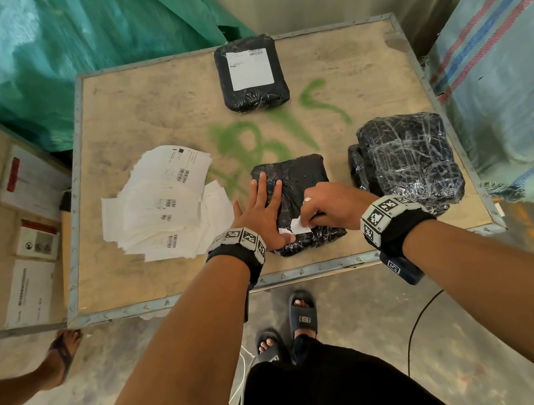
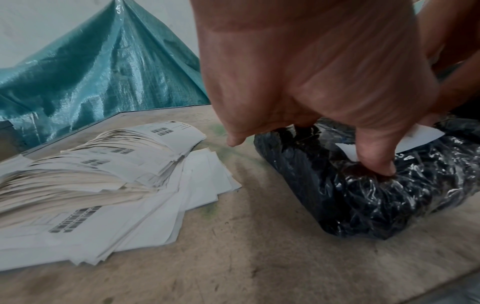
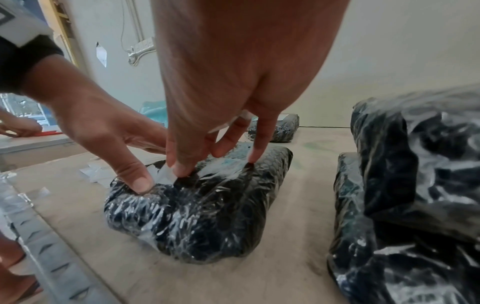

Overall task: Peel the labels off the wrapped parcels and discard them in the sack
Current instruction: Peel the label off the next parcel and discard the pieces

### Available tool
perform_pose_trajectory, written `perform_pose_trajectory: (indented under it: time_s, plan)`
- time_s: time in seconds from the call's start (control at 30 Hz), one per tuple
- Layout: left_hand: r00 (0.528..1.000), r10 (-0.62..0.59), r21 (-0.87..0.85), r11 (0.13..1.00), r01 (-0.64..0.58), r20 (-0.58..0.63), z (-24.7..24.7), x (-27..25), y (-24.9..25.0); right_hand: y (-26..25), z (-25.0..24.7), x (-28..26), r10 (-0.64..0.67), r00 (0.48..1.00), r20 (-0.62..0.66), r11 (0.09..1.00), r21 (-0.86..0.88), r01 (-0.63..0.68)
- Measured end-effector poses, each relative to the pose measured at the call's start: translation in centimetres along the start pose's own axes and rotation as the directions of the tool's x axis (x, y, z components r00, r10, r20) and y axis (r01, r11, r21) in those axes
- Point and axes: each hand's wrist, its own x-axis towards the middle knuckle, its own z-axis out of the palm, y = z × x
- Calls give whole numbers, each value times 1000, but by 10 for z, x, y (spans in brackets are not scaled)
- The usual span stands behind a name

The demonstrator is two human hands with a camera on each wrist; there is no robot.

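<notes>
The black wrapped parcel (image 1: 296, 198) lay on the plywood crate top (image 1: 147, 109) near its front edge. The left hand (image 1: 260, 210), fingers spread flat, pressed the parcel down. The right hand (image 1: 331, 204) pinched the white label (image 1: 296, 225), partly lifted. Left of the parcel lay a heap of peeled labels (image 1: 162, 204).

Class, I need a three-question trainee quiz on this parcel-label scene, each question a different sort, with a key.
1. True or false: the left hand lies flat on the near parcel.
2. What does the right hand pinch? A) label scrap B) scissors C) tape roll
3. Fill in: the far parcel carries a white ____.

Key: 1 true; 2 A; 3 label.
</notes>
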Motion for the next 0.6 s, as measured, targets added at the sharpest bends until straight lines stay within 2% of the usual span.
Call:
perform_pose_trajectory:
  time_s: [0.4, 0.6]
  plan:
    - [1000, 3, 24, 1000, -3, 8, -2, 1, 0, 4, 8, 5, 121, 989, 84, 984, 122, -131]
    - [1000, -4, 38, 999, 4, 14, -2, 3, 0, -1, 12, 9, 205, 974, 99, 970, 110, -216]
